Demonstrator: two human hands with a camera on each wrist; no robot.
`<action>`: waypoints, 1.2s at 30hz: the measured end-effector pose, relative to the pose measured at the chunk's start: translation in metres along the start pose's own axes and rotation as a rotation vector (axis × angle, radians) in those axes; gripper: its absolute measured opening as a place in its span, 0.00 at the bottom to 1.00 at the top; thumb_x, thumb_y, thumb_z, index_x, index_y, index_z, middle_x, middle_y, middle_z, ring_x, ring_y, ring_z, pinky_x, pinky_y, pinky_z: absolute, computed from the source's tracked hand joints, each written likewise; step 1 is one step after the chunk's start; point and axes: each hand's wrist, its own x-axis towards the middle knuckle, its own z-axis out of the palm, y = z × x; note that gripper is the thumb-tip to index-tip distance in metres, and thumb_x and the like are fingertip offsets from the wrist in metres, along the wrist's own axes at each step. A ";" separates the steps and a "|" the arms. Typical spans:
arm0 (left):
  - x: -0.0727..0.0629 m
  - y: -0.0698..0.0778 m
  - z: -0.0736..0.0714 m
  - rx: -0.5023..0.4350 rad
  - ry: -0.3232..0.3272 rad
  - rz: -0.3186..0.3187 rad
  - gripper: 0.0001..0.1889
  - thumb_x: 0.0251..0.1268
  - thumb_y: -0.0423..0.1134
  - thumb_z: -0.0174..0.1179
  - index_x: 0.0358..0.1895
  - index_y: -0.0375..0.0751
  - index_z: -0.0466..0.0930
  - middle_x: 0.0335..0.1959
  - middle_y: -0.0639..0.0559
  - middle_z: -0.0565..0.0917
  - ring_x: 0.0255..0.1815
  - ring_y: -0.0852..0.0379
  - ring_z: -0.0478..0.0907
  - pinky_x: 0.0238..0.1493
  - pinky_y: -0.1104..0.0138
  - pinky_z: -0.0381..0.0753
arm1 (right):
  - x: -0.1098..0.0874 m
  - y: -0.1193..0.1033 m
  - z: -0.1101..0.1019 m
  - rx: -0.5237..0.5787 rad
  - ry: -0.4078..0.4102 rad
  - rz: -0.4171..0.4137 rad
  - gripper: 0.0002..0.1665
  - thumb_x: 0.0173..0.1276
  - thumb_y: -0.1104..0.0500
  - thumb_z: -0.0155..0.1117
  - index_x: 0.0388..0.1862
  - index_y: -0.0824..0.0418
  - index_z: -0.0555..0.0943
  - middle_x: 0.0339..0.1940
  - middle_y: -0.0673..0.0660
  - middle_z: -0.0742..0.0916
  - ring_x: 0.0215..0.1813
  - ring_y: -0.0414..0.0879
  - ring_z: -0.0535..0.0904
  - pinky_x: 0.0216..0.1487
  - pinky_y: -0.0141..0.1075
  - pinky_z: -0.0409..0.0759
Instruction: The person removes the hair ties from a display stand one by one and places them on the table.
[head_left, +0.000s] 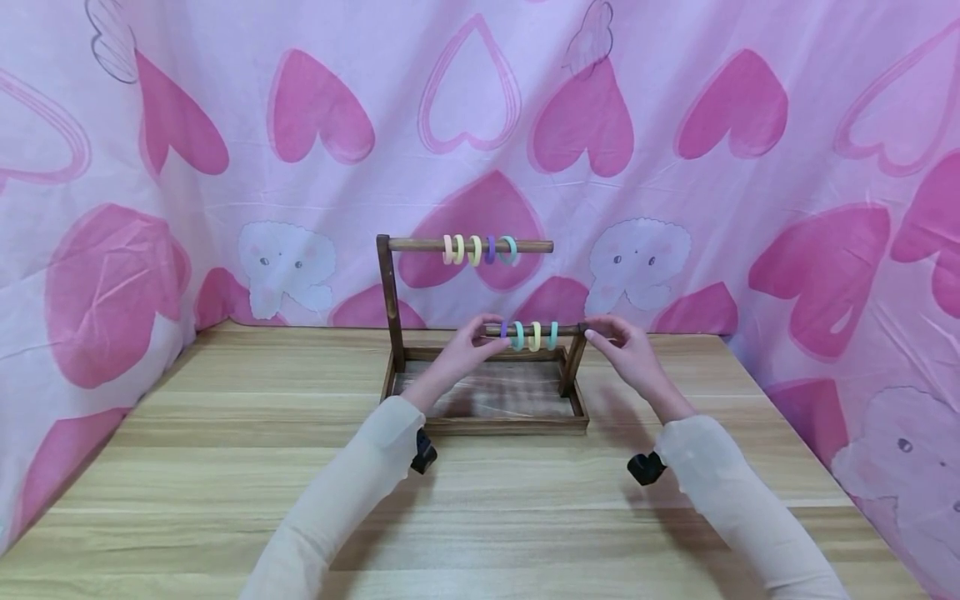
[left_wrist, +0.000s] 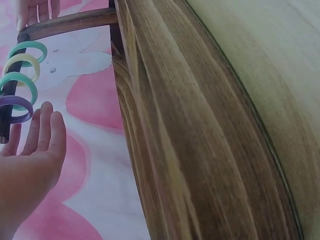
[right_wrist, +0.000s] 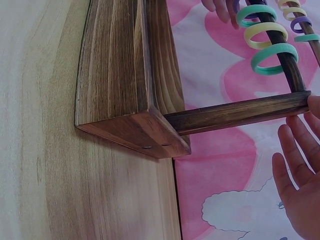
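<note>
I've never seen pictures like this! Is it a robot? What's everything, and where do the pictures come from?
No robot here: these are a person's own two hands. The wide picture comes from a camera worn on the head, looking forward and down. The two close ones come from a camera on each wrist. On the table stands a wooden rack with two rods. Five rings hang on the upper rod and four on the lower rod. The left hand is at the lower rod's purple ring; I can't tell whether it's pinching it. The right hand holds the top of the short post, where the lower rod joins it. Behind everything hangs a pink cloth with hearts.
</note>
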 end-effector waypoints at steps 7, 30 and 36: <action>0.007 -0.008 0.000 -0.041 0.014 0.005 0.22 0.60 0.40 0.56 0.57 0.39 0.66 0.51 0.46 0.71 0.50 0.51 0.71 0.46 0.61 0.71 | 0.004 0.016 0.000 -0.003 0.011 -0.010 0.23 0.64 0.53 0.55 0.52 0.68 0.73 0.46 0.59 0.79 0.46 0.40 0.74 0.46 0.31 0.70; 0.005 -0.027 -0.016 -0.034 0.099 0.045 0.20 0.56 0.44 0.60 0.52 0.46 0.71 0.47 0.49 0.74 0.45 0.53 0.74 0.42 0.63 0.74 | 0.005 0.018 -0.001 0.004 0.016 -0.022 0.21 0.64 0.54 0.55 0.51 0.68 0.73 0.45 0.59 0.80 0.45 0.40 0.74 0.44 0.29 0.70; -0.003 -0.028 -0.026 -0.021 0.113 0.025 0.20 0.56 0.45 0.59 0.52 0.46 0.70 0.48 0.49 0.73 0.45 0.53 0.74 0.44 0.61 0.73 | 0.004 0.016 -0.001 0.008 0.005 -0.014 0.21 0.64 0.54 0.55 0.51 0.67 0.74 0.45 0.59 0.80 0.45 0.40 0.74 0.46 0.30 0.70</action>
